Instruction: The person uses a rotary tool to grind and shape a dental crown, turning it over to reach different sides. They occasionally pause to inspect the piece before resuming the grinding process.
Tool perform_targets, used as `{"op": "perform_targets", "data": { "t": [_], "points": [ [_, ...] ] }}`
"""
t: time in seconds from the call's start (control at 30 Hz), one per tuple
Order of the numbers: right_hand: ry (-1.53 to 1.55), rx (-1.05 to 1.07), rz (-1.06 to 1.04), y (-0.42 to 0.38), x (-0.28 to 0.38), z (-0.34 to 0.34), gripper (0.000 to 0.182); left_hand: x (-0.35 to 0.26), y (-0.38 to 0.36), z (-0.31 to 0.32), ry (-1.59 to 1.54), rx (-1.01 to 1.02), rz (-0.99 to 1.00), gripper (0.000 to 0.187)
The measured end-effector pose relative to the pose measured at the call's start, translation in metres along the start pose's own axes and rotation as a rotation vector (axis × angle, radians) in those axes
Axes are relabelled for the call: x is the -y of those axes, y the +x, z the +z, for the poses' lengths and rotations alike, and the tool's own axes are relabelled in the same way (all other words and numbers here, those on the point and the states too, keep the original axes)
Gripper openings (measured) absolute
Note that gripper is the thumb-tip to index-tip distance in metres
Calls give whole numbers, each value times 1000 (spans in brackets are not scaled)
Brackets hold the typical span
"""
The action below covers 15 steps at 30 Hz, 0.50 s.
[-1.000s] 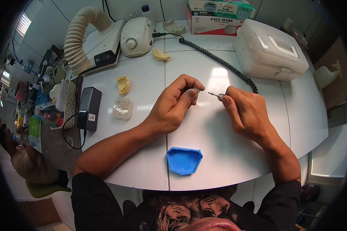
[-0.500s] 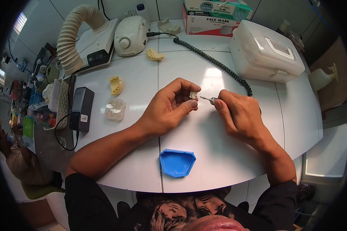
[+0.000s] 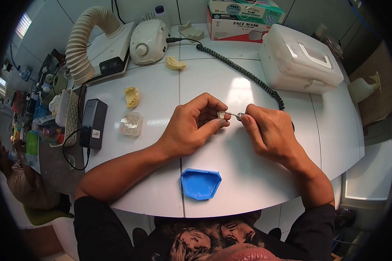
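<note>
A small whitish piece (image 3: 221, 115) is pinched between the thumb and fingers of my left hand (image 3: 195, 125). My right hand (image 3: 270, 132) grips a slim metal handpiece (image 3: 239, 116), whose thin tip points left and meets or nearly meets the piece. Below the hands lies a blue angular tray (image 3: 201, 184). Left of my left hand are a clear plastic box (image 3: 131, 124) and a yellow dental cast (image 3: 132, 97). Another yellow cast (image 3: 175, 63) rests farther back.
At the back stand a white control unit (image 3: 148, 43), a ribbed hose (image 3: 77, 48), mask boxes (image 3: 236, 30) and a white case (image 3: 301, 58). A coiled cable (image 3: 244, 69) crosses the table. A black adapter (image 3: 93, 124) lies left. Another person (image 3: 28, 185) sits far left.
The whitish piece has been turned and lowered slightly in my left hand. The gap between it and the handpiece tip has narrowed or closed.
</note>
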State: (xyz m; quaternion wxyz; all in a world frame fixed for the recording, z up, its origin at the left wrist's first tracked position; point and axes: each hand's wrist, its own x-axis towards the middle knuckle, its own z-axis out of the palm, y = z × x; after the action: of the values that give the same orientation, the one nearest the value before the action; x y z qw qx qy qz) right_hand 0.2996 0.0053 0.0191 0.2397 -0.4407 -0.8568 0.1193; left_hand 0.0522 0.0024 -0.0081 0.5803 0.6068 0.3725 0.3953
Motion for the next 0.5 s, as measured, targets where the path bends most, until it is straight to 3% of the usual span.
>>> {"op": "perform_targets", "data": {
  "t": [0.5],
  "points": [
    [-43,36,19,-1,1,0,37,-1,-2,-1,162,-39,28,23]
  ]
}}
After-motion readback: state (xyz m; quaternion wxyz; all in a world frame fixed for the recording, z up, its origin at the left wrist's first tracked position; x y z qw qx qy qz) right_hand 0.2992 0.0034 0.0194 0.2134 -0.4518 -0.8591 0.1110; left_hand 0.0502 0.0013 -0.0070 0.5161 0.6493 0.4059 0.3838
